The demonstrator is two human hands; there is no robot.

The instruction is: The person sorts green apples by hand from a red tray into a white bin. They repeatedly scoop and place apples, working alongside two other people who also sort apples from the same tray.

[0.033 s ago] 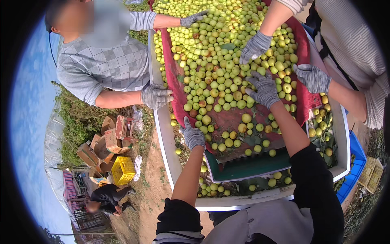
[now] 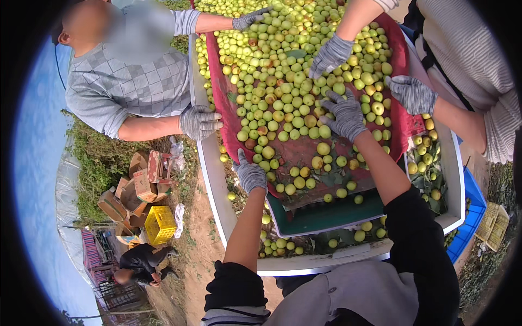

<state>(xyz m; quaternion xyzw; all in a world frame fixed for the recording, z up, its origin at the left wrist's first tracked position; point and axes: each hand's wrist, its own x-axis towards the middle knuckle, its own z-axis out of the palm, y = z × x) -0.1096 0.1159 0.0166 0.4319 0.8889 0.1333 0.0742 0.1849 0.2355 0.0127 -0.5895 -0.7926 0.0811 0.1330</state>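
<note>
My left hand (image 2: pixel 250 173) wears a grey knit glove and rests at the left edge of a red cloth (image 2: pixel 218 81), near the corner of a green-lined tray (image 2: pixel 312 217). One finger is stretched out along the cloth; the others are partly hidden. Fingers spread, my right hand (image 2: pixel 346 115), gloved alike, lies among small round green fruits (image 2: pixel 296 122) heaped on the cloth. It grips none that I can see. Bare patches of wet-looking red cloth and a few leaves show between the loose fruits toward me.
A white bin (image 2: pixel 215 201) surrounds the tray, with more fruits and leaves inside. At left a co-worker's gloved hands (image 2: pixel 200 123) touch the cloth and fruits; another's (image 2: pixel 413 100) are at right. Boxes (image 2: pixel 130 198), a yellow crate (image 2: pixel 160 224) and a blue container (image 2: pixel 470 209) stand around.
The whole view has shifted slightly, so everything sits a little higher and further left. My hands have hardly moved relative to the cloth and fruits.
</note>
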